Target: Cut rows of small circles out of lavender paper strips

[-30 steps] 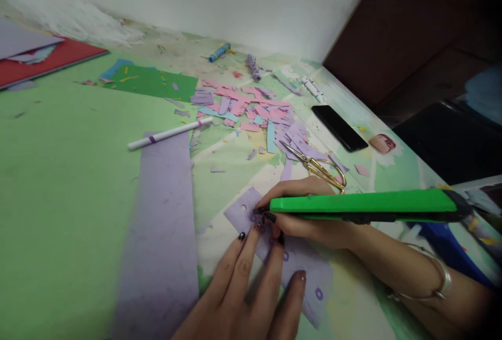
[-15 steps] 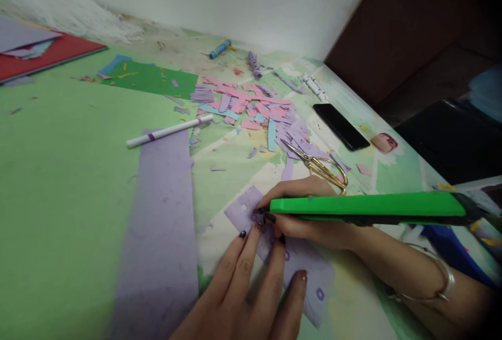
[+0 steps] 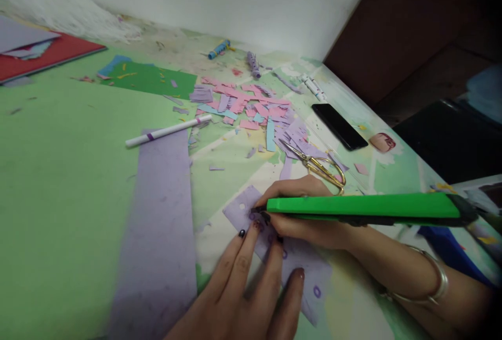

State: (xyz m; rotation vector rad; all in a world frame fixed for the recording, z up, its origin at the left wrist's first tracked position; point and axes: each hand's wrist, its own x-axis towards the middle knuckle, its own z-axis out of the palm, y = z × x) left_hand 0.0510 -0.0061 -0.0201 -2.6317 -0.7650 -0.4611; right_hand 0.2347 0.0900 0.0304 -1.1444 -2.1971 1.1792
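Observation:
A small purple paper piece (image 3: 306,265) lies slantwise on the table, marked with small drawn rings and with one hole cut near its far corner. My left hand (image 3: 247,287) rests flat on it, fingers spread, pressing it down. In my right hand (image 3: 301,217) is a green utility knife (image 3: 361,209), held like a pen, its tip end at a ring close to the hole. My fingers hide the blade and the exact spot it touches. Gold-handled scissors (image 3: 316,165) lie just beyond my right hand.
A long purple paper strip (image 3: 160,235) lies to the left, with a white marker (image 3: 168,131) across its top. Paper scraps (image 3: 247,104) cover the middle. A black phone (image 3: 339,126) and a red folder (image 3: 50,55) lie farther off, near a white wall.
Both hands stay almost in place on the purple paper. The knife shifts only very slightly at the ring; the view moves a little.

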